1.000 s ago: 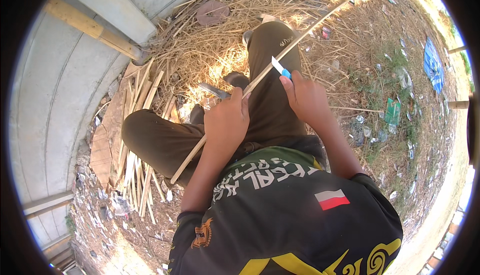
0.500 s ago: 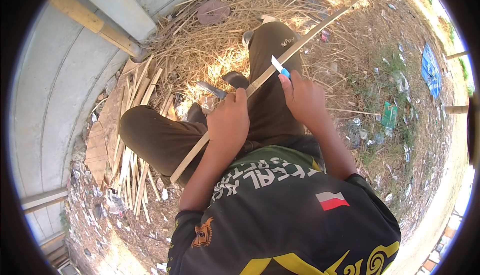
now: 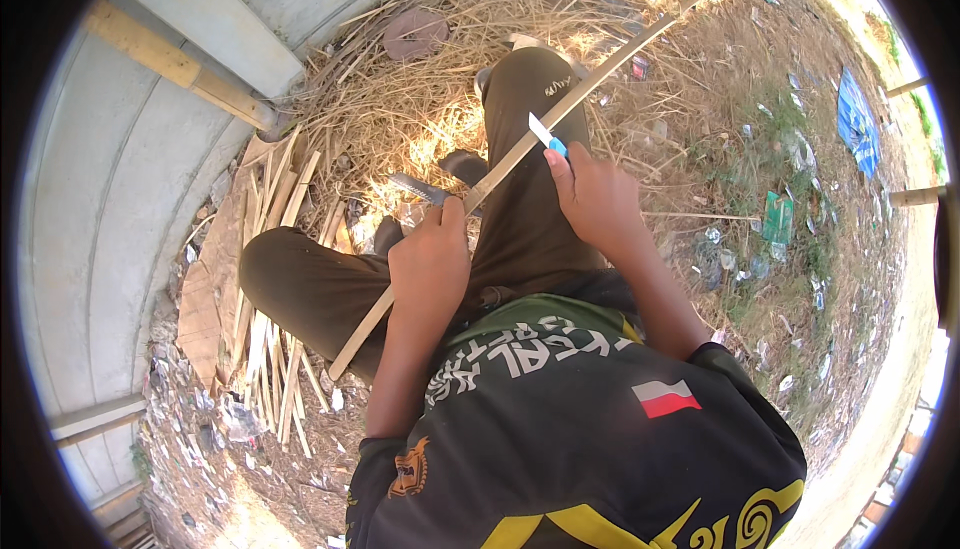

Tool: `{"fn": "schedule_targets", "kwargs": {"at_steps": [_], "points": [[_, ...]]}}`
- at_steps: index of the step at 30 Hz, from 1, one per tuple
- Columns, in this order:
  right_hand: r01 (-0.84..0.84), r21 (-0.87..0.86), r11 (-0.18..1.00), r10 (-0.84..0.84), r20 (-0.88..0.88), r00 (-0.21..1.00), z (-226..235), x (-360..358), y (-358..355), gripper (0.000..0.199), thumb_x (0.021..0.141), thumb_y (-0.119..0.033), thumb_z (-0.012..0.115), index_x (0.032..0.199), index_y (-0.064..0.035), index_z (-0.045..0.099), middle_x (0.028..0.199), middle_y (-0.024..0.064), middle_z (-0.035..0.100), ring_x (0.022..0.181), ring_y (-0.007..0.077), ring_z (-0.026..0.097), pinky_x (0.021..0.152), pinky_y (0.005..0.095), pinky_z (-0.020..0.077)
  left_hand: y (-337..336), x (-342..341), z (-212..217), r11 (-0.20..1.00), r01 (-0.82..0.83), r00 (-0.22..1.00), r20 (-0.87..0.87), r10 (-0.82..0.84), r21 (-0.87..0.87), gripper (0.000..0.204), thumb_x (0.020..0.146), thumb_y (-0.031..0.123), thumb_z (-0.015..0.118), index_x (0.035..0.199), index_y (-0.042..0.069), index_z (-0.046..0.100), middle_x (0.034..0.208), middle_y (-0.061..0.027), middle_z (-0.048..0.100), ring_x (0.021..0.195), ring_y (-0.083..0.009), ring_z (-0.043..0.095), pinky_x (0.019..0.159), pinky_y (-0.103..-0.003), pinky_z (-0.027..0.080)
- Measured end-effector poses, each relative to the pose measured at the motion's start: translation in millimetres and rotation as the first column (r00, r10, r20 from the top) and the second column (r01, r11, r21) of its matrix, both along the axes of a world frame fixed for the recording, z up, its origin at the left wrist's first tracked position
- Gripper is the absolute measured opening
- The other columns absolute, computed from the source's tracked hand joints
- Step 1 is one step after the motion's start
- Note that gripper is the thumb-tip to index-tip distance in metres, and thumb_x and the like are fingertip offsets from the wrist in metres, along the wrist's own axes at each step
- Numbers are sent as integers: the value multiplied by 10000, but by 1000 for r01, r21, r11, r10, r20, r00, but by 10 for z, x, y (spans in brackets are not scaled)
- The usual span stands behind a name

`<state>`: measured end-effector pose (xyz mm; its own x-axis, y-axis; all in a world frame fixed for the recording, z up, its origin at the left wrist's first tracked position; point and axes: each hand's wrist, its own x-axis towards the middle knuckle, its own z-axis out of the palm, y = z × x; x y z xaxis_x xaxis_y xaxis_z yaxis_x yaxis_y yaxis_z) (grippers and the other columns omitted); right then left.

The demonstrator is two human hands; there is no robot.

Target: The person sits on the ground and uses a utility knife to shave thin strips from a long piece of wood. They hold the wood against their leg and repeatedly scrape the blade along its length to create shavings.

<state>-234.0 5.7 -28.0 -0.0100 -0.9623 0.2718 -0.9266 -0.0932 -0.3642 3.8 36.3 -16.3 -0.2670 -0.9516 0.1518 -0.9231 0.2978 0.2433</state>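
Strip (image 3: 510, 161) probably mid-work, knife (image 3: 541, 131) over it; how much is left, can't tell (slats (image 3: 257, 357) at eight o'clock, maybe done). Strip crosses legs (image 3: 525, 239), long axis half-seven to half-one. Left hand (image 3: 430, 261) clenched round strip; right hand (image 3: 598, 194) grasps knife.

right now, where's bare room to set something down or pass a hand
A hand might pass between the left hand and right hand, over brown trousers. For setting down, dry ground between the long pale wooden strip and blue plastic sheet looks thinly littered. Crowded: piled pale wooden sticks at left.
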Motion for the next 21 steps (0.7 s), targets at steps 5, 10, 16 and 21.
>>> {"fn": "schedule_targets", "kwargs": {"at_steps": [5,10,16,21], "points": [[8,15,1000,-9,8,1000,11,-1,-5,499,1107,-504,491,854,-83,575,595,166,624,549,404,658,487,517,492,88,107,46,1000,-3,999,40,3,3,73,1014,124,592,1025,62,555,890,-122,668,741,-349,719,594,-474,553],[18,-1,1000,-18,13,1000,-25,-7,-11,501,1109,-501,490,848,-83,577,590,162,624,532,405,650,483,520,489,256,289,71,999,-35,999,20,35,-3,113,990,137,634,1040,62,566,885,-120,664,759,-354,708,605,-478,544],[18,-22,1000,-18,4,1000,-15,18,-7,491,1107,-492,498,849,-84,584,575,154,613,521,396,648,469,510,483,430,574,54,998,-65,997,33,65,4,124,975,147,661,1004,73,565,853,-108,669,738,-350,701,597,-474,540],[43,56,998,-45,30,999,8,42,5,470,1119,-471,480,896,-71,586,636,182,631,592,434,652,531,536,489,634,839,-2,995,-96,994,45,98,-39,148,989,178,677,949,77,577,806,-103,654,698,-342,684,575,-457,530]]}}
